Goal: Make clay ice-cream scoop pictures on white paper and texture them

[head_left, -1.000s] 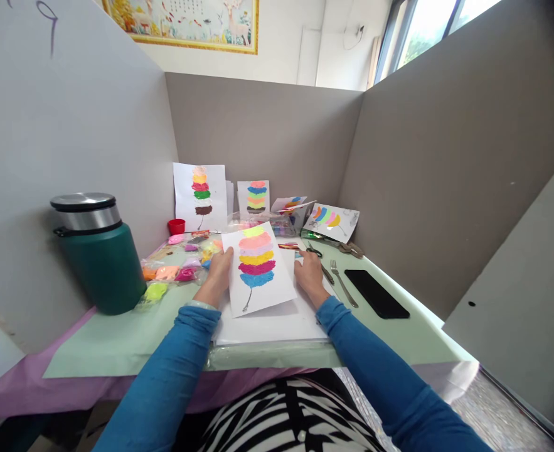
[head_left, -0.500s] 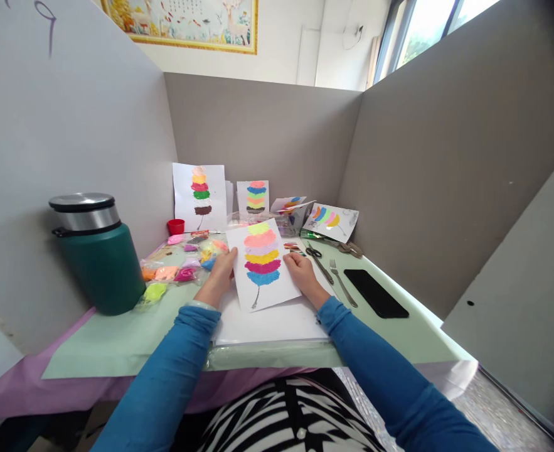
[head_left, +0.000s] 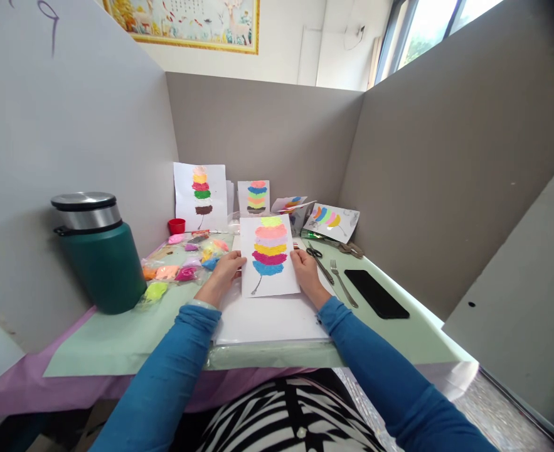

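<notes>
Between my two hands a white card (head_left: 249, 236) is held up, tilted toward me. It bears a feather-like picture in bands of yellow-green, coral, lilac, yellow, magenta and blue, with a thin dark stem. My left hand (head_left: 224, 274) is closed on the card's left edge. Its right edge is pinched by my right hand (head_left: 307, 275). Beneath the card, white paper sheets (head_left: 270, 326) lie on the table. Left of my left hand are several small bags of coloured clay (head_left: 187, 273). Scissors (head_left: 322, 267) and a fork (head_left: 343, 285) lie right of my right hand.
A green thermos (head_left: 98, 263) stands at the left, with a red cup (head_left: 177, 226) farther back. A black phone (head_left: 375, 293) lies at the right. Similar feather pictures (head_left: 218, 194) lean against the grey back partition (head_left: 267, 125). Side partitions bound the table.
The card has shifted slightly right and up, and turned from a slant to nearly straight. Both hands still hold its edges; the table items look unchanged.
</notes>
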A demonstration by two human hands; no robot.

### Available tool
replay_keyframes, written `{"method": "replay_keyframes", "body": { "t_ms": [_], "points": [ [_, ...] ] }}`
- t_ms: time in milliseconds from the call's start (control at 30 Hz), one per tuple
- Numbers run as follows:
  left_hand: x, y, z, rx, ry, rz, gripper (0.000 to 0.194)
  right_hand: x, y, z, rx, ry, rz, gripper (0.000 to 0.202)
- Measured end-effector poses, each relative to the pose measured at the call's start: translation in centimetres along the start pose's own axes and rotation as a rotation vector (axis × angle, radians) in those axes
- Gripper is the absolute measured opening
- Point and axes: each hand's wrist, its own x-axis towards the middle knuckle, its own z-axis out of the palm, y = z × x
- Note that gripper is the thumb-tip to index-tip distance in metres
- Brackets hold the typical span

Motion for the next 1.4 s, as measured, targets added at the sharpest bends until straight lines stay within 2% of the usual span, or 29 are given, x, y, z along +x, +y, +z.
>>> {"method": "replay_keyframes", "body": {
  "t_ms": [333,467,567,633,767,833,933,1167,1400],
  "points": [
    [0.6,-0.5,-0.4,-0.015,0.049,0.051,0.016,0.1,0.2,-0.2,-0.070,0.006,0.062,0.035],
    [1.1,-0.8,-0.7,-0.039,0.080,0.082,0.019,0.0,0.0,0.0,-0.070,-0.064,0.039,0.032],
    [1.3,-0.8,-0.7,-0.054,0.054,0.098,0.022,-0.2,-0.3,0.1,-0.056,-0.089,0.003,0.032],
    [1.3,-0.9,-0.7,-0.050,0.025,0.091,0.028,-0.3,-0.4,-0.1,-0.068,-0.009,-0.038,0.033],
    [1.2,-1.1,-0.7,-0.024,-0.005,0.082,0.052,-0.2,-0.9,-0.7,-0.173,0.248,-0.083,0.034],
    [1.2,-1.3,-0.7,-0.007,-0.056,0.079,0.058,-0.2,-1.1,-0.9,-0.214,0.286,-0.102,0.033],
    [1.3,-1.5,-0.6,0.035,-0.122,0.062,0.061,-0.4,-1.4,-0.8,-0.202,0.244,-0.132,0.033],
    [1.7,-2.1,-0.8,0.071,-0.184,0.039,0.075,-0.7,-1.8,-0.5,-0.118,0.147,-0.143,0.032],
    [1.5,-2.1,-0.7,0.082,-0.181,0.053,0.078,-0.7,-1.2,-0.2,-0.125,0.015,-0.164,0.026]
  ]
}}
